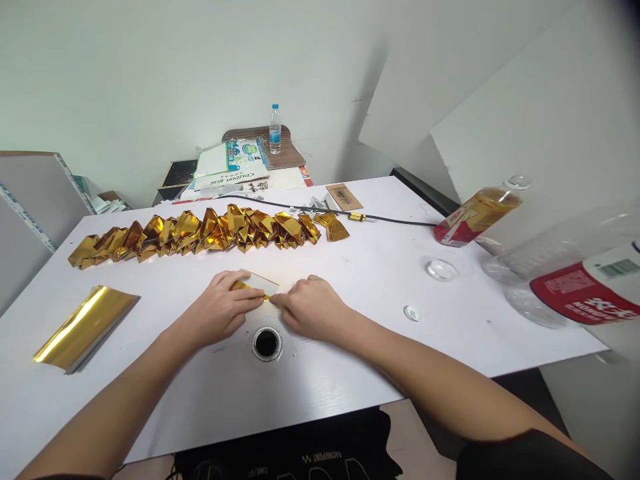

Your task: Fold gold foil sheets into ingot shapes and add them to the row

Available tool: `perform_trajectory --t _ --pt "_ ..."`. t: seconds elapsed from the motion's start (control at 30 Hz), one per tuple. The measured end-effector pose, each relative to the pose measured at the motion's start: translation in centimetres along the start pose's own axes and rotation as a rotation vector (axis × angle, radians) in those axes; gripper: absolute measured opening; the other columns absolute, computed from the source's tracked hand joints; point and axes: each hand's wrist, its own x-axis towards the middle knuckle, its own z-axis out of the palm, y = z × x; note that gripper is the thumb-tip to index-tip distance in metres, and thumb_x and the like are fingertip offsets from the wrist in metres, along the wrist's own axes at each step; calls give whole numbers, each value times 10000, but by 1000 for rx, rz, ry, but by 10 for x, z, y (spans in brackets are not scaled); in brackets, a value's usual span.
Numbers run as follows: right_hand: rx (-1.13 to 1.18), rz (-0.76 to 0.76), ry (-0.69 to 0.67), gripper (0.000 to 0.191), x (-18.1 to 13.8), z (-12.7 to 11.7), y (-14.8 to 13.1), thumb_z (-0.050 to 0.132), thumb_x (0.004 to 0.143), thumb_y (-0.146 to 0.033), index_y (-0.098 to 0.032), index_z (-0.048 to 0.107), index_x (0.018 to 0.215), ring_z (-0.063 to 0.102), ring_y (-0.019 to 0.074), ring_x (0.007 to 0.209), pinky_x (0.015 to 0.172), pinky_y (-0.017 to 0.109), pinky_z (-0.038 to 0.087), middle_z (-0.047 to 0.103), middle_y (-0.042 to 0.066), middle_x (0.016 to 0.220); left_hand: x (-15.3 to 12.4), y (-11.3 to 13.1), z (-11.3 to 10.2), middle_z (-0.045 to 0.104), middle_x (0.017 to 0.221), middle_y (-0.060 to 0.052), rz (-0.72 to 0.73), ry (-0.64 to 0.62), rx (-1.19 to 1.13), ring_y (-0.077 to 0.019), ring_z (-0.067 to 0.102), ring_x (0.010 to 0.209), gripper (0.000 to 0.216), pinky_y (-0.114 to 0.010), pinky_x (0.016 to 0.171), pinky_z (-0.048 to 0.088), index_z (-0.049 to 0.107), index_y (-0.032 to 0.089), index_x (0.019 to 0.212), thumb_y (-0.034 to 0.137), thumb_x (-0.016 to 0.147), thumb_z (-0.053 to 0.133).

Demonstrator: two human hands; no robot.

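A small sheet of gold foil paper (263,283), its white back partly up and a gold strip folded along the near edge, lies on the white table under both hands. My left hand (227,303) grips its left side, the fingers pressed on the paper and bent round it. At the near right corner, my right hand (310,307) is closed, with the index finger pressing the folded edge; its thumb is mostly hidden. Beyond the hands stretches a long row of folded gold foil pieces (200,230). To the left lies a stack of flat gold foil sheets (87,327).
A round hole (267,343) opens in the table (325,387) just before my hands. To the right are a tilted drink bottle (475,212), a large clear bottle (575,280), a clear ring (442,269) and a clear disc (413,313). A black cable (390,219) crosses the back.
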Motion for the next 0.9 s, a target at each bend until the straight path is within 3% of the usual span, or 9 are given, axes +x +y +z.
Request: perform_trajectory --t 0.2,0.3,0.4,0.5,0.6,0.73,0.9 --pt "-44 -23 39 281 3 5 -2 513 1015 -258 -219 730 1189 710 240 852 761 357 345 802 92 897 -4 -6 -4 760 1324 16 14 15 -52 -323 554 1321 602 -541 1120 426 720 398 1361 99 875 529" --pt "-54 -24 85 351 7 9 5 507 1060 -421 -200 726 1221 700 271 924 805 372 356 795 113 951 -1 1 1 754 1303 -11 -5 30 -28 -314 565 1250 494 -520 1086 448 722 382 1353 167 963 511" --pt "1 -29 122 491 11 13 19 596 1013 -551 -202 694 1345 683 281 984 858 378 366 781 123 1047 4 16 9 704 1338 -79 -85 28 23 -333 557 1208 399 -546 1088 449 695 310 1394 330 1026 540" --pt "86 -143 123 447 15 18 33 597 1034 -474 -235 681 1401 673 255 1003 879 372 364 765 97 1057 7 25 13 656 1406 -107 -110 20 8 -351 539 1242 458 -558 1110 438 643 276 1451 419 1020 580" --pt "156 -202 138 417 16 22 39 613 1031 -423 -231 699 1392 669 239 983 884 370 359 758 86 1010 6 24 11 680 1399 -78 -78 12 -24 -345 526 1314 408 -563 1167 376 659 318 1421 425 1039 566" --pt "226 -198 170 340 15 24 35 622 1031 -380 -231 752 1308 663 212 937 869 353 343 763 73 960 2 17 8 693 1413 -48 -83 8 -42 -344 515 1364 371 -581 1203 305 685 362 1383 454 1045 563" --pt "181 -147 143 313 13 19 26 604 1040 -389 -246 779 1257 647 224 920 827 346 301 788 63 920 2 15 9 682 1426 -31 -84 -6 -73 -343 517 1341 367 -551 1169 336 694 378 1377 468 1039 583"
